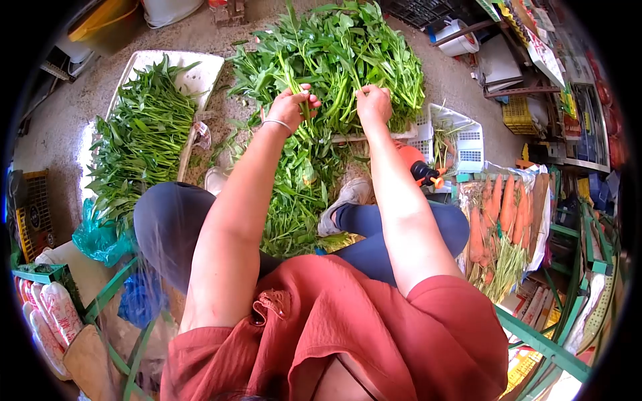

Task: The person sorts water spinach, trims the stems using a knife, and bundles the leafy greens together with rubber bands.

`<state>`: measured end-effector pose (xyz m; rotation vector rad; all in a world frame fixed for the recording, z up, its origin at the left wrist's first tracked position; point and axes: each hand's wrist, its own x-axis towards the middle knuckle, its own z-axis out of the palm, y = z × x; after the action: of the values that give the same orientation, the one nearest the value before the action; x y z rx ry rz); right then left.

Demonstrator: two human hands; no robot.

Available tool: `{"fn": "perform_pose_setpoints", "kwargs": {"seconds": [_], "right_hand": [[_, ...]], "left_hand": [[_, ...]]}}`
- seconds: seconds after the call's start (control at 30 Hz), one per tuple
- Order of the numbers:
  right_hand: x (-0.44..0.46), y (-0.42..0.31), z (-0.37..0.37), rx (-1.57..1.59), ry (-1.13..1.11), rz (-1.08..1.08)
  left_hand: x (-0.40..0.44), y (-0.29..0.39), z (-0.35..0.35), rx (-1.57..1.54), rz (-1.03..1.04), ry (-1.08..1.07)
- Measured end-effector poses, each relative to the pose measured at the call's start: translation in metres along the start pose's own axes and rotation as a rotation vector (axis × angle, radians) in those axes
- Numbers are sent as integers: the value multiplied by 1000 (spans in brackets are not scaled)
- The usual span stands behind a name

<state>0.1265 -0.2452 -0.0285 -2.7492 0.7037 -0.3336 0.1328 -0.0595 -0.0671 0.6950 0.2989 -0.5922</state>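
A large heap of leafy green stems (334, 50) lies on the floor ahead, with more loose greens (294, 200) between my legs. My left hand (293, 109) is closed around a few green stalks that stick up past its fingers. To its right, my right hand (374, 105) pinches stems at the near edge of the heap, its fingertips among the greens. The two hands are apart. On the left, a white foam tray (208, 65) bears many greens laid side by side (144, 137).
White plastic basket (468, 137) and an orange-and-black sprayer nozzle (424, 174) sit right of the heap. Carrots (508, 207) lie farther right beside green metal bars (542, 344). Teal bag (100, 234) is at left; yellow bucket (103, 27) at upper left.
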Motion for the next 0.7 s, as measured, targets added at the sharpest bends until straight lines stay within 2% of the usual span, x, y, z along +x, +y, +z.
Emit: {"fn": "perform_pose_setpoints", "kwargs": {"seconds": [0.03, 0.07, 0.13, 0.2, 0.23, 0.33, 0.4, 0.47, 0.6, 0.67, 0.7], "right_hand": [[3, 2, 1, 25, -11, 19], [4, 2, 5, 263, -9, 76], [-10, -8, 2, 952, -78, 97], [-41, -24, -23, 1108, -294, 368], [-54, -28, -24, 1180, -369, 402], [-79, -27, -11, 1223, -476, 460], [-88, -30, -8, 1135, -502, 467], [-85, -21, 9, 1131, -455, 304], [-81, -14, 18, 1065, -382, 242], [-85, -11, 19, 1065, -231, 215], [-91, -11, 18, 983, -175, 103]], "left_hand": [[5, -2, -1, -32, 2, 5], [8, -3, 0, -64, 4, 11], [6, -1, 5, 6, 21, -7], [3, -2, 12, 80, 6, -50], [2, -2, 15, 121, 3, -81], [0, -6, 17, 178, 19, -152], [-2, -12, 11, 186, 16, -153], [-5, -14, 6, 310, -10, -114], [-14, -12, 8, 354, 6, -58], [-13, -8, 7, 406, 16, -11], [-12, -10, 7, 429, 33, -16]]}}
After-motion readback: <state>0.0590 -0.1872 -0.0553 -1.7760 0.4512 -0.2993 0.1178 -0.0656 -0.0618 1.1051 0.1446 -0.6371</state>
